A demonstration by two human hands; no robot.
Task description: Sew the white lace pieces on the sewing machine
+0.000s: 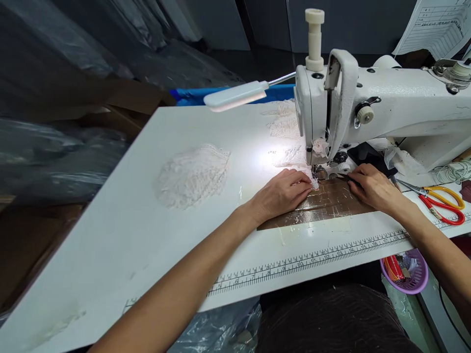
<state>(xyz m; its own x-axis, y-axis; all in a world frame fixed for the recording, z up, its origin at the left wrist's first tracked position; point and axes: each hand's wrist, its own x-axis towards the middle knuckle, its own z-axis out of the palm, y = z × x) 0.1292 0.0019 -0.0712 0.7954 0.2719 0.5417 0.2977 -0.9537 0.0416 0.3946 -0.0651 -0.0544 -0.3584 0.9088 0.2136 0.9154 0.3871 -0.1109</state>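
Observation:
Beside the presser foot (315,170) of the white sewing machine (405,95), my left hand (283,192) is closed on the edge of a white lace piece (292,156). Its fingertips press the lace down close to the needle area. My right hand (375,185) is to the right of the foot, fingers curled around a small dark pointed tool (345,177), whose exact kind is mostly hidden. Both hands rest over a brown taped strip (331,203) on the machine bed.
Another white lace piece (195,175) lies on the white table (147,245) to the left. Scissors (443,201) with red and yellow handles lie at right. A lamp (237,96) hangs over the back. Below the edge is a purple basket (419,282).

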